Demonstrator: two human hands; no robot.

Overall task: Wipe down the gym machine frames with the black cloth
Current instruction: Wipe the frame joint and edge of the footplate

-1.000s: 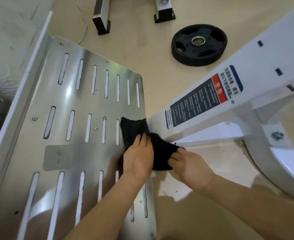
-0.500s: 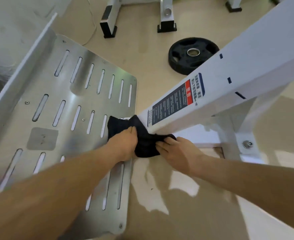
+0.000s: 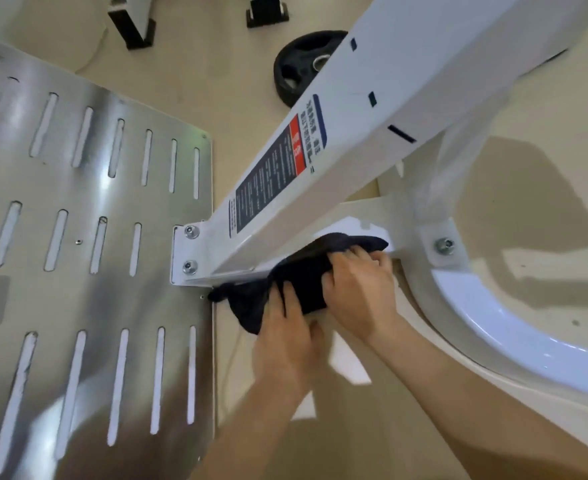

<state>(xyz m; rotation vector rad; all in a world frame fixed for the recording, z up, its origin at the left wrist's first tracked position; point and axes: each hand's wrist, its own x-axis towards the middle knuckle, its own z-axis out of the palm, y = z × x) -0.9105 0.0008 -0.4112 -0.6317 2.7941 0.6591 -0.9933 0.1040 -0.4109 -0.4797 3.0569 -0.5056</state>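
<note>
Black and bunched into soft folds, the black cloth [image 3: 303, 275] lies on the low white base plate [image 3: 351, 225] of the machine. It is tucked under the sloping white beam [image 3: 372, 98] and sits just right of the steel footplate's [image 3: 95, 237] edge. One corner trails to the foot of the bolted bracket [image 3: 181, 251].

The left grip [image 3: 285, 334], a bare hand, lies on the cloth's near end with its fingers laid fairly straight, pressing down. The right grip [image 3: 358, 289] has its fingers curled over the far end, clutching the fabric.

The beam crosses above the cloth and shades it. It carries a dark warning label [image 3: 278, 168] with a red band. A curved white tube [image 3: 493, 323] sweeps away to the right, past a bolted joint [image 3: 444, 244].

The footplate is brushed metal cut with rows of long slots. On the beige floor [image 3: 216, 64] beyond, a black weight plate [image 3: 296, 67] lies half hidden behind the beam. Two black-capped frame feet [image 3: 131, 26] stand near the top edge.
</note>
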